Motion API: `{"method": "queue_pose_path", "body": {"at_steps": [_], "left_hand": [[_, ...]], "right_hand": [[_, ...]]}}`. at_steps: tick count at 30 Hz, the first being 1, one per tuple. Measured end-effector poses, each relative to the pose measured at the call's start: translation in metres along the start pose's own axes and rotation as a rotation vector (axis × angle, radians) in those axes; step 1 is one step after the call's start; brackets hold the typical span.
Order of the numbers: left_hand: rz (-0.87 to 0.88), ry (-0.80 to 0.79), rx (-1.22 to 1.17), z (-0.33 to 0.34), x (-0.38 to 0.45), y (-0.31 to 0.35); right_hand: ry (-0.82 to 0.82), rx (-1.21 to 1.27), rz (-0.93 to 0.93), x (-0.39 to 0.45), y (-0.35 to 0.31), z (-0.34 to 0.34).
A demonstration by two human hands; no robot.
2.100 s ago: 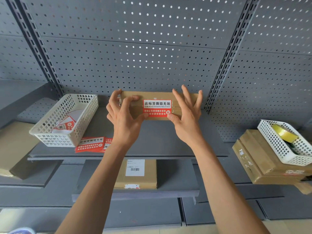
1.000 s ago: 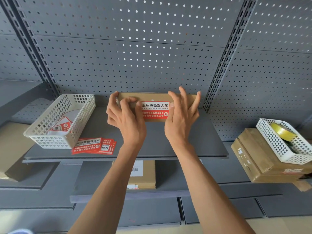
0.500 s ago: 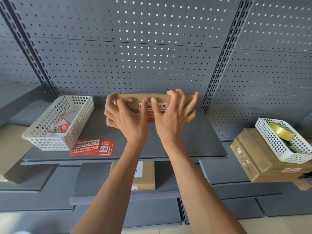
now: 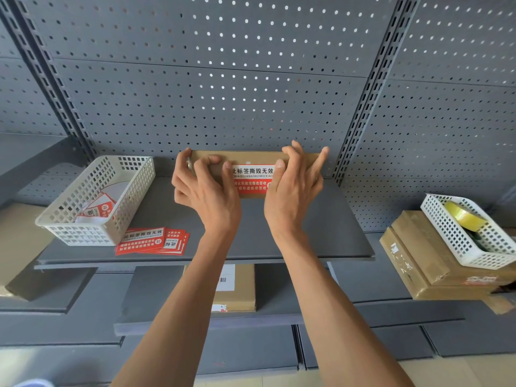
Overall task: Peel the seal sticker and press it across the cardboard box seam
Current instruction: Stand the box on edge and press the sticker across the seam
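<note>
A flat cardboard box (image 4: 248,159) lies at the back of the grey shelf (image 4: 321,233), against the pegboard. A white-and-red seal sticker (image 4: 252,180) is stuck across its front face. My left hand (image 4: 205,195) grips the box's left end, its thumb near the sticker's left edge. My right hand (image 4: 293,188) rests flat on the box at the sticker's right end, fingers spread and pointing up over the top edge. Both hands hide the sticker's ends and the seam beneath them.
A white basket (image 4: 95,199) with sticker scraps stands at the shelf's left, a fan of spare red stickers (image 4: 152,241) beside it. Right, a second basket (image 4: 469,233) with a yellow tape roll sits on stacked cartons (image 4: 424,263). Another box (image 4: 237,289) lies on the lower shelf.
My hands came together over the sticker from its ends, then spread apart again. The sticker's middle, covered half a second ago, shows now. The box has not moved.
</note>
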State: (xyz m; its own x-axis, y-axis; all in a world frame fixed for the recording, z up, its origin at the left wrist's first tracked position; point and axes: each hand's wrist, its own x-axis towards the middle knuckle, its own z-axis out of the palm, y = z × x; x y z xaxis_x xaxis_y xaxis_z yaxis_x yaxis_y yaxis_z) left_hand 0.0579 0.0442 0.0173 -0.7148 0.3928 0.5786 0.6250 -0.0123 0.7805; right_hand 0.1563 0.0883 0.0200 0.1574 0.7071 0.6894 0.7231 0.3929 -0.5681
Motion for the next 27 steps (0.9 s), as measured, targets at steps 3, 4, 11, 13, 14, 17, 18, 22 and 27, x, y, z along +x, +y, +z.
{"method": "queue_pose_path", "body": {"at_steps": [3,4,11,13,14,17,18,22,27], "left_hand": [[0.018,-0.056,0.003,-0.004,0.003,0.002],[0.021,-0.076,-0.003,-0.005,0.003,0.002],[0.073,-0.223,-0.015,-0.022,0.01,-0.005],[0.096,-0.262,-0.008,-0.027,0.013,-0.007],[0.109,-0.275,-0.003,-0.029,0.013,-0.009],[0.15,-0.307,0.003,-0.035,0.015,-0.013],[0.162,-0.316,0.006,-0.036,0.016,-0.014],[0.205,-0.352,0.035,-0.04,0.02,-0.017],[0.235,-0.386,0.048,-0.045,0.021,-0.019]], "right_hand": [[-0.014,-0.02,-0.021,0.004,0.0,-0.001],[-0.025,-0.028,-0.03,0.005,0.001,-0.002],[-0.205,-0.028,-0.134,0.007,0.015,-0.015],[-0.265,-0.016,-0.152,0.009,0.018,-0.02],[-0.297,-0.013,-0.167,0.01,0.02,-0.023],[-0.379,0.002,-0.214,0.013,0.027,-0.03],[-0.404,0.01,-0.223,0.014,0.029,-0.032],[-0.496,0.042,-0.202,0.019,0.03,-0.039],[-0.578,0.022,-0.218,0.021,0.032,-0.047]]}}
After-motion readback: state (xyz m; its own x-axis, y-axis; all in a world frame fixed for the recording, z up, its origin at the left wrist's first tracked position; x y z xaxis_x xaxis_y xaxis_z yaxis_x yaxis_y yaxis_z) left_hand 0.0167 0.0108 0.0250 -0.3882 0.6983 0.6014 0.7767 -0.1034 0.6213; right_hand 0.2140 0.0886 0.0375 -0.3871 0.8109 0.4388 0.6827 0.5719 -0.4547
